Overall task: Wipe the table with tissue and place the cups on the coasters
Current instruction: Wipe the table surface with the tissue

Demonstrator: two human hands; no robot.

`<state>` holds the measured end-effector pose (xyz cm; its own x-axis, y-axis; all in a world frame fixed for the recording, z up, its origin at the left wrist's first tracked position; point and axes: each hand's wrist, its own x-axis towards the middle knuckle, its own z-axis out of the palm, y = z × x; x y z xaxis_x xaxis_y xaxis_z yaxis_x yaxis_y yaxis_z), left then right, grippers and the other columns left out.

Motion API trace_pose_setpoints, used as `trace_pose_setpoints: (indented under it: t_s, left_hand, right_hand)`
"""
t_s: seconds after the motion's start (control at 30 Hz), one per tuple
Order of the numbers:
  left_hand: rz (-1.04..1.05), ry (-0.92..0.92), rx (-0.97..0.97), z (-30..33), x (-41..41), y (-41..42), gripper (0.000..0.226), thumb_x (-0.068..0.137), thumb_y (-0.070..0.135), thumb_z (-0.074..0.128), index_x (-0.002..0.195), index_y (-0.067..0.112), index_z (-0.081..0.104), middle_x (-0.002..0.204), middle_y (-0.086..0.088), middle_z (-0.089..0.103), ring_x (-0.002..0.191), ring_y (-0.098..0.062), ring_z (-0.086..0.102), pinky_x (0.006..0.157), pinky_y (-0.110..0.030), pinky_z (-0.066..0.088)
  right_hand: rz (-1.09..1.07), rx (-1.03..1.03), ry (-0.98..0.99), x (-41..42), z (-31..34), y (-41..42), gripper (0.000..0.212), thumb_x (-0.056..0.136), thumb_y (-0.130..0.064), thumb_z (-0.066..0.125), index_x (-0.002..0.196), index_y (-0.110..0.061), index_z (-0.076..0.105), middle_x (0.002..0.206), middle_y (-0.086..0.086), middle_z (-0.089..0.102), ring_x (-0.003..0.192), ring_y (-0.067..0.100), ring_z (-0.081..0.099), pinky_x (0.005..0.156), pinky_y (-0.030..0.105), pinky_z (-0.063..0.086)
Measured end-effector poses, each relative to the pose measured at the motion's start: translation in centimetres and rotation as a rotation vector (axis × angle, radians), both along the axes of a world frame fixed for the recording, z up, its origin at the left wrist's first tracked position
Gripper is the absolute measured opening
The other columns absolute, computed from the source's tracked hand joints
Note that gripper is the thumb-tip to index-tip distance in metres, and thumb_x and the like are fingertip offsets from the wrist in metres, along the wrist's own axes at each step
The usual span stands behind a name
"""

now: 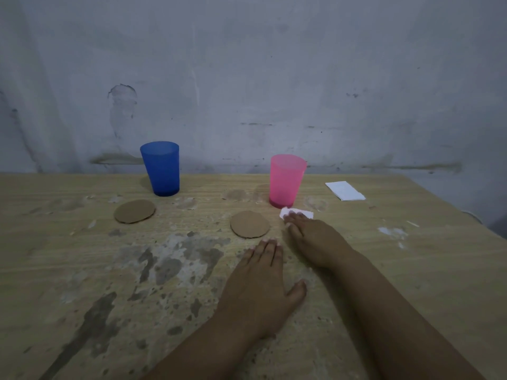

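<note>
A blue cup (162,168) stands upright at the back left of the wooden table (82,270), and a pink cup (285,179) stands upright at the back middle. Two round cardboard coasters lie bare in front of them: the left coaster (134,211) and the right coaster (249,224). My right hand (315,239) presses a small white tissue (297,212) flat on the table just in front of the pink cup, its fingers straight. My left hand (260,286) lies flat on the table, palm down, below the right coaster.
A folded white tissue (345,190) lies at the back right. The tabletop has worn, peeled grey patches (170,259) in its middle and front left, and white flecks (392,231) on the right. A stained wall (247,78) runs right behind the table.
</note>
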<state>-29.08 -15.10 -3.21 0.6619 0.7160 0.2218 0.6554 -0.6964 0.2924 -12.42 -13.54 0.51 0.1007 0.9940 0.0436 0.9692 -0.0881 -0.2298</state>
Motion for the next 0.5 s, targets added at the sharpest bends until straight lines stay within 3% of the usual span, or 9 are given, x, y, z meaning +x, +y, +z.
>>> trace_pose_setpoints:
  t_s: [0.07,0.1,0.17,0.2,0.3,0.33,0.43,0.5]
  left_hand:
    - [0.001,-0.007,-0.001,-0.1,-0.1,0.0,0.082,0.088,0.066,0.020,0.151,0.017,0.002,0.161,0.001,-0.002,0.145,-0.008,-0.006,0.109,-0.023,-0.015]
    - [0.004,-0.008,0.005,-0.1,0.0,0.0,0.083,0.087,0.067,0.019,0.151,0.017,0.002,0.161,0.001,-0.001,0.145,-0.008,-0.006,0.109,-0.023,-0.014]
    - [-0.002,0.002,0.014,-0.2,0.0,0.1,0.083,0.087,0.067,0.019,0.151,0.016,0.003,0.161,0.001,-0.001,0.145,-0.008,-0.006,0.111,-0.024,-0.014]
    - [-0.004,0.007,0.012,-0.2,0.0,0.1,0.083,0.087,0.067,0.018,0.151,0.016,0.003,0.161,0.001,-0.002,0.145,-0.008,-0.006,0.111,-0.024,-0.014]
    - [0.004,0.002,0.025,-0.3,0.1,0.2,0.083,0.088,0.067,0.018,0.151,0.016,0.003,0.161,0.001,-0.002,0.145,-0.008,-0.007,0.110,-0.024,-0.015]
    - [0.003,-0.001,0.024,-0.3,0.1,0.1,0.083,0.087,0.067,0.018,0.151,0.016,0.003,0.161,0.001,-0.001,0.145,-0.008,-0.007,0.110,-0.024,-0.015]
    - [0.008,-0.017,0.018,-0.3,0.1,0.2,0.085,0.086,0.068,0.018,0.151,0.017,0.003,0.161,0.000,-0.001,0.145,-0.008,-0.006,0.111,-0.024,-0.014]
    - [-0.003,-0.005,0.012,-0.3,0.0,0.1,0.084,0.086,0.068,0.018,0.151,0.016,0.003,0.161,0.001,-0.001,0.145,-0.008,-0.006,0.110,-0.024,-0.014]
  right_hand:
    - [0.057,-0.013,0.039,0.7,-0.1,-0.9,0.042,0.102,-0.032,0.023,0.141,-0.027,0.039,0.151,0.000,0.036,0.136,0.019,0.036,0.100,0.023,0.027]
    - [0.055,0.010,0.037,1.4,0.0,-1.5,0.040,0.102,-0.032,0.026,0.135,-0.026,0.047,0.143,0.005,0.047,0.126,0.023,0.046,0.086,0.019,0.027]
    - [-0.041,0.067,-0.001,2.9,0.2,-2.2,0.036,0.101,-0.030,0.030,0.120,-0.020,0.059,0.125,0.016,0.061,0.108,0.029,0.056,0.066,0.020,0.021]
    - [-0.082,0.067,-0.037,3.1,0.3,-2.3,0.036,0.101,-0.029,0.030,0.121,-0.017,0.057,0.126,0.017,0.060,0.110,0.030,0.055,0.068,0.022,0.024]
    - [-0.034,-0.005,0.000,1.7,0.1,-1.1,0.043,0.102,-0.029,0.023,0.141,-0.021,0.039,0.151,0.003,0.034,0.138,0.019,0.033,0.105,0.024,0.025]
    - [-0.007,-0.012,0.058,1.2,0.0,-0.8,0.043,0.102,-0.031,0.023,0.141,-0.024,0.039,0.152,0.000,0.033,0.139,0.016,0.031,0.106,0.025,0.024]
    - [0.001,0.043,0.183,1.5,0.6,-1.8,0.036,0.099,-0.039,0.031,0.121,-0.037,0.059,0.136,-0.001,0.055,0.122,0.017,0.050,0.091,0.026,0.036]
    - [-0.051,0.075,0.096,2.3,0.8,-2.4,0.036,0.099,-0.034,0.032,0.117,-0.033,0.064,0.131,0.003,0.059,0.117,0.021,0.054,0.090,0.028,0.038]
